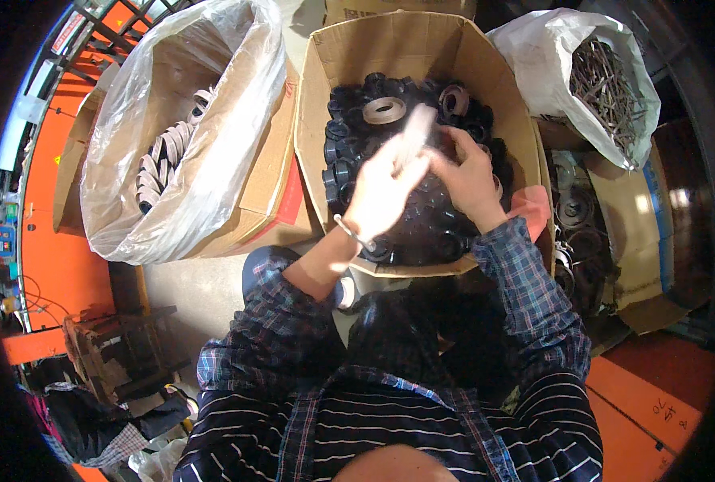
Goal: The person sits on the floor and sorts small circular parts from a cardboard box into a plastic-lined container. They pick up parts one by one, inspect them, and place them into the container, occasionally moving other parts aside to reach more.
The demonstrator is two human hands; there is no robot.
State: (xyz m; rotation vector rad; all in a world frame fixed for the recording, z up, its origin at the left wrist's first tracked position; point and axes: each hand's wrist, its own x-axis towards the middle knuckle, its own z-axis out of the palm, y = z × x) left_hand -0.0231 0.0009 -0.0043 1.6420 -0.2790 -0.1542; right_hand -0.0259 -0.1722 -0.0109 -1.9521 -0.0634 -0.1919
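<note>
Over the middle cardboard box [312, 114], my left hand [384, 187] is closed on a pale ring [417, 132], blurred and seen nearly edge-on. Close against it on the right is my right hand [472, 181], fingers bent; a dark part seems to lie at its fingertips, though blur hides whether it is gripped. Below both hands the box holds many black plastic ring-shaped parts [337, 172]. Another pale ring [384, 111] lies on top of them, and a further pale ring [454, 101] rests tilted near the back.
On the left, a plastic-lined carton [261, 199] holds pale rings with black parts [167, 150]. A white sack [532, 78] of thin dark strips [604, 84] stands at the upper right, above a box of round parts [574, 208]. A red object [531, 211] touches the middle box's right edge.
</note>
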